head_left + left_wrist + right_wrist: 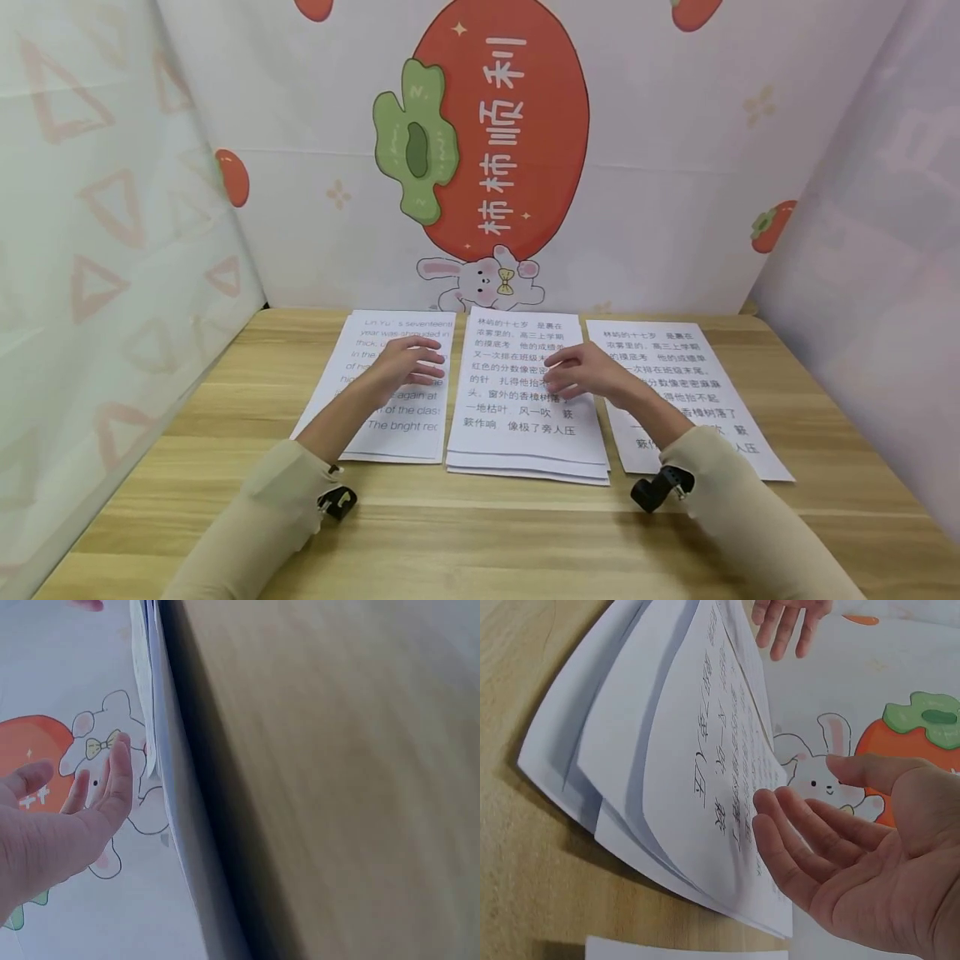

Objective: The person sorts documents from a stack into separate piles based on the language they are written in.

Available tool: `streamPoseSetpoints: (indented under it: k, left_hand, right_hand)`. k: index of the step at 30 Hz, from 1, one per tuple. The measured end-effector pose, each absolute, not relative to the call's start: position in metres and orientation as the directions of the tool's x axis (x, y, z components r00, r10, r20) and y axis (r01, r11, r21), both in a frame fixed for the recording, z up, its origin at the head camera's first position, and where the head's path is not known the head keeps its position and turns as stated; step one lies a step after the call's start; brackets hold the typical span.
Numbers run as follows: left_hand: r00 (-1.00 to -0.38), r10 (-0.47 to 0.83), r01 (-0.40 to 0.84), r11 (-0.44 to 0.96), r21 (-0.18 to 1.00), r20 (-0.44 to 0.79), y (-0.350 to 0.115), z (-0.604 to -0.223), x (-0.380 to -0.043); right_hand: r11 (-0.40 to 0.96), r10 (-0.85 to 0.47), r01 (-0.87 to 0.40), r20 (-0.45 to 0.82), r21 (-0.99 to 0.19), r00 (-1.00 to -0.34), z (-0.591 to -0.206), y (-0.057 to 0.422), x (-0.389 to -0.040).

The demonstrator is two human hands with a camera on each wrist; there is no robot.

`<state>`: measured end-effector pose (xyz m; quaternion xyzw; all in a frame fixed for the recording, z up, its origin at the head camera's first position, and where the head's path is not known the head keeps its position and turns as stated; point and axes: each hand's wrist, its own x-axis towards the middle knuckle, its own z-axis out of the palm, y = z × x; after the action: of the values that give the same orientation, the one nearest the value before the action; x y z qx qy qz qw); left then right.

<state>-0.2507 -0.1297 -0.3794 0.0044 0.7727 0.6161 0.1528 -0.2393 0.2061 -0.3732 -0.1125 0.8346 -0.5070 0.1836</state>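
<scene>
Three piles of printed paper lie side by side on a wooden table. Over the left pile of English sheets (405, 442) is my left hand (401, 367), fingers loosely bent and holding nothing. In the left wrist view, that hand (71, 825) shows its thumb and fingers apart. The middle stack (517, 442) has Chinese text and several uneven sheets. My right hand (588, 371) hovers between it and the right Chinese sheets (742, 450). Seen from the right wrist, the relaxed right hand (862, 862) is beside the middle stack (705, 750), whose near corners curl up.
The wooden table (480, 542) extends in front of the papers. Behind it hangs a white backdrop (660, 233) with a red persimmon and a rabbit. Patterned side sheets (97, 333) flank the table. A black wrist device (660, 487) sits at the right sleeve.
</scene>
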Motion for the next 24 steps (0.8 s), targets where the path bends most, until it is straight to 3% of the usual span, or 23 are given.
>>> streamPoseSetpoints:
  k: [24]
  left_hand:
    - [-0.941,0.204,-0.204,0.294,0.934,-0.270,-0.092,-0.371,-0.258]
  right_hand:
    - [0.578,-0.170,0.080,-0.216,-0.812,-0.961,-0.372,0.244,-0.237]
